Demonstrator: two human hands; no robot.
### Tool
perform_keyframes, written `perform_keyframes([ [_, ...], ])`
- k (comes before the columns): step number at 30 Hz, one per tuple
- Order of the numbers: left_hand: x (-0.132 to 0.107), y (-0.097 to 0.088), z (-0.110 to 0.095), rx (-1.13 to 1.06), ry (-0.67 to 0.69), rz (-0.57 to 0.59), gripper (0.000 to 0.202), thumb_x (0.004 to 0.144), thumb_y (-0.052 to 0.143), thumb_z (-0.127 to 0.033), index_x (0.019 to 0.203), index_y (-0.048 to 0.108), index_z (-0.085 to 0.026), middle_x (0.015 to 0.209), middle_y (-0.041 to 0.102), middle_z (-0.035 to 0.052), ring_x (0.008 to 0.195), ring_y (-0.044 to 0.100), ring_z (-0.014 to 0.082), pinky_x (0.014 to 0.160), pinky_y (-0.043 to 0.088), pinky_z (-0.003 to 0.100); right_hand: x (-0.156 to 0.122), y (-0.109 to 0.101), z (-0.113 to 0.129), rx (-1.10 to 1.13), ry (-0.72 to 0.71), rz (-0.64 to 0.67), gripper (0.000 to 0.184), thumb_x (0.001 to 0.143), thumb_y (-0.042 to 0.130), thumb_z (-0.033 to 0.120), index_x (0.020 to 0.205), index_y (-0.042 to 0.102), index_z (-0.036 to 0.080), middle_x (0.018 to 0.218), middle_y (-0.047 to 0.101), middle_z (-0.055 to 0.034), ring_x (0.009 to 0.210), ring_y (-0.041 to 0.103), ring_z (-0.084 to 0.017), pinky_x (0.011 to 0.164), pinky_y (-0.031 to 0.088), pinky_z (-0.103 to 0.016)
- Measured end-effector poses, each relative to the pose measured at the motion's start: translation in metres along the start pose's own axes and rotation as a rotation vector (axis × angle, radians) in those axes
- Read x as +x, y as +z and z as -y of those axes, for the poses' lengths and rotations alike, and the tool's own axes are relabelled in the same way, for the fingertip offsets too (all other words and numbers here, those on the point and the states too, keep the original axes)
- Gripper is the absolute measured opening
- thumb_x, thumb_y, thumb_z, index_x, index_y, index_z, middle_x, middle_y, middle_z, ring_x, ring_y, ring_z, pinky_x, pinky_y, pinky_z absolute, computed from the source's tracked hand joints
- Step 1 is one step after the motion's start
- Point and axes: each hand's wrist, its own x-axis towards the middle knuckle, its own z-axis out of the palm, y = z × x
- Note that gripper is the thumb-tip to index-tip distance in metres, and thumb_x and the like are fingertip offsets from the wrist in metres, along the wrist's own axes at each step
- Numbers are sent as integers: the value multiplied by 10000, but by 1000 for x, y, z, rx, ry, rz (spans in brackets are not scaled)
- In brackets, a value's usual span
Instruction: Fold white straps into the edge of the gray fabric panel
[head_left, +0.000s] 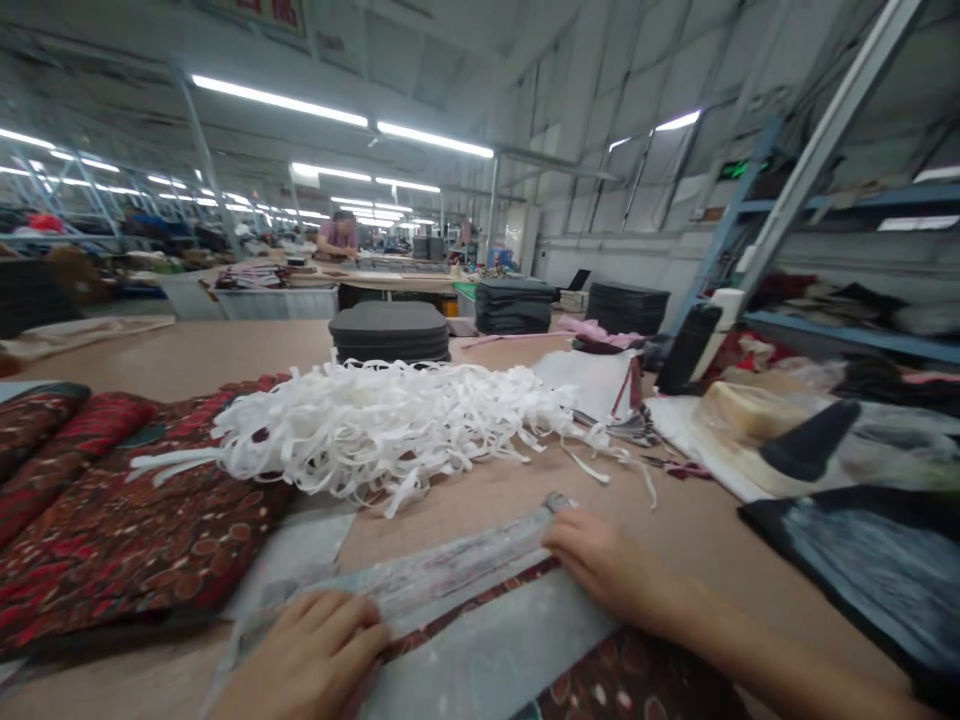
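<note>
Left hand (307, 650) and right hand (600, 560) are resting along a pale grey strip (457, 575)

The left fingers are curving and lying close together over the strip's lower left part; the thumb is not showing clearly, so I cannot tell whether they are pinching anything. The right fingers are lying together too, bending over the strip near its upper right end, and their grip is likewise something I cannot tell. Between the hands, the strip is slanting upward to the right, and a narrow dark red patterned band (480, 605) is running along its near edge. Pale cloth (480, 665) is spreading below that band, with brown and red printed fabric (622, 680) showing at the bottom.

Farther out on the brown table (690, 540), a tangled heap of white ribbons (390, 425) is lying beyond the strip. Red patterned cloth (172, 530) is covering the left side, while a dark bluish piece (877, 560) is lying at the right, near a yellowish block (754, 410). Behind the ribbons, a dark stack (390, 330) is standing on the table. Well beyond, a person in a pinkish top (341, 235) is appearing beneath long ceiling lights (277, 100).
</note>
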Motion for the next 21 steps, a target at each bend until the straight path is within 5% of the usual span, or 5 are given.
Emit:
perform_keyframes([
  [4, 91, 15, -39, -147, 46, 157, 239, 867, 453, -133, 1030, 574, -260, 928, 617, 1, 825, 552, 182, 733, 424, 286, -6, 0, -42, 124, 296, -76, 147, 841, 453, 152, 773, 582, 173, 787, 603, -38, 762, 558, -167, 704, 421, -273],
  [9, 166, 47, -68, -118, 143, 110, 211, 918, 412, -184, 1055, 569, -214, 923, 595, 28, 835, 535, 200, 745, 425, 312, -8, 7, -56, 200, 352, -75, 143, 803, 474, 137, 739, 597, 173, 767, 623, -39, 765, 569, -172, 703, 424, -268],
  [13, 187, 61, -77, -62, 137, 128, 196, 914, 402, -182, 982, 585, -185, 903, 589, 42, 832, 537, 215, 732, 425, 326, -9, 11, -57, 240, 358, -107, 146, 793, 479, 133, 749, 614, 168, 782, 629, -40, 776, 573, -165, 707, 423, -255],
  [21, 187, 64, -84, 7, 152, 141, 241, 922, 377, -177, 1116, 520, -173, 943, 577, 49, 845, 523, 229, 723, 400, 341, -7, 6, -60, 305, 367, -119, 163, 781, 495, 166, 715, 643, 152, 742, 637, -37, 715, 563, -159, 658, 397, -249],
])
